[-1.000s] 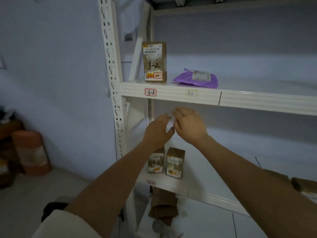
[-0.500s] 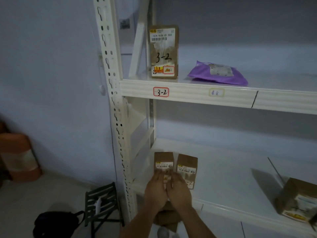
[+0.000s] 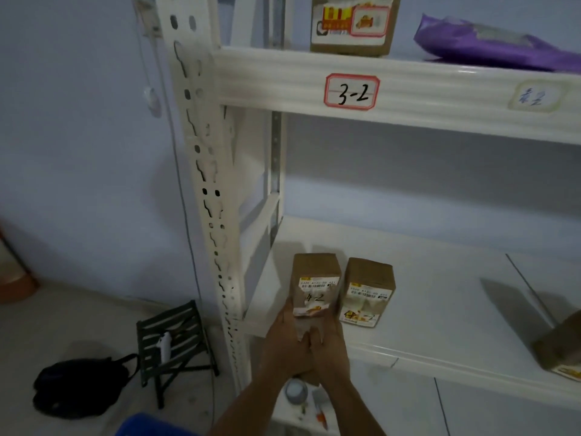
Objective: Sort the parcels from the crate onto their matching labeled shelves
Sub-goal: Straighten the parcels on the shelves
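A brown parcel box marked 4-2 (image 3: 316,278) stands upright at the left front of the lower white shelf (image 3: 440,309). A second brown box (image 3: 369,287), also marked with a 2, stands just to its right. My left hand (image 3: 284,341) and my right hand (image 3: 331,344) are pressed together low on the front of the 4-2 box. Their fingers wrap its left and right lower edges. On the shelf above, labeled 3-2 (image 3: 351,91), stand a brown box (image 3: 350,23) and a purple mailer bag (image 3: 490,45).
Another brown box (image 3: 562,347) sits at the right edge of the lower shelf. A tape roll (image 3: 295,391) lies on the shelf below. A small dark stool (image 3: 176,341) and a black bag (image 3: 78,385) stand on the floor left of the rack post (image 3: 204,184). A blue crate corner (image 3: 151,426) shows at the bottom.
My hands have dropped from below the 3-2 shelf to the lower shelf and closed on the front of the 4-2 box. The view has moved closer and lower.
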Demonstrator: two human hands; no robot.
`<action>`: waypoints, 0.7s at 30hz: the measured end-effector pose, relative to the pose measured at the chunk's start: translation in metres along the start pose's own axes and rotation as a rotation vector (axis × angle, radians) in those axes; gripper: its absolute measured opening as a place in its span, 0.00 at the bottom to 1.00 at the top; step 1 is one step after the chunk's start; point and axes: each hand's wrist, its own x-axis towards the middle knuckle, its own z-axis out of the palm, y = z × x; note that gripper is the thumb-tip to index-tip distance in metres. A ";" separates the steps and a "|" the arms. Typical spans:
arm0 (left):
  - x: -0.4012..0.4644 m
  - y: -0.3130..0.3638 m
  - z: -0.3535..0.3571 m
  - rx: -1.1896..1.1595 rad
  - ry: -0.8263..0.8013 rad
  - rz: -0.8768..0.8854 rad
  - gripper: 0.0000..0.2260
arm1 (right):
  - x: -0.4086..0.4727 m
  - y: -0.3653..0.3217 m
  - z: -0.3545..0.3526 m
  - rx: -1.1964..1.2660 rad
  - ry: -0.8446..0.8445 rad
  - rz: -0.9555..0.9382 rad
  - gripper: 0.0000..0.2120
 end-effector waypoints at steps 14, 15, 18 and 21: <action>0.048 -0.025 0.008 -0.105 -0.019 -0.100 0.35 | 0.018 0.001 -0.001 -0.010 -0.009 -0.060 0.23; 0.039 -0.020 0.008 -0.067 0.035 -0.115 0.33 | 0.012 0.004 -0.002 0.030 0.024 -0.062 0.21; 0.014 -0.008 0.010 0.114 0.175 -0.093 0.23 | -0.002 0.020 -0.009 0.053 0.234 -0.032 0.15; 0.006 -0.004 0.021 0.209 0.078 0.035 0.19 | -0.002 0.035 -0.027 0.066 0.434 -0.002 0.15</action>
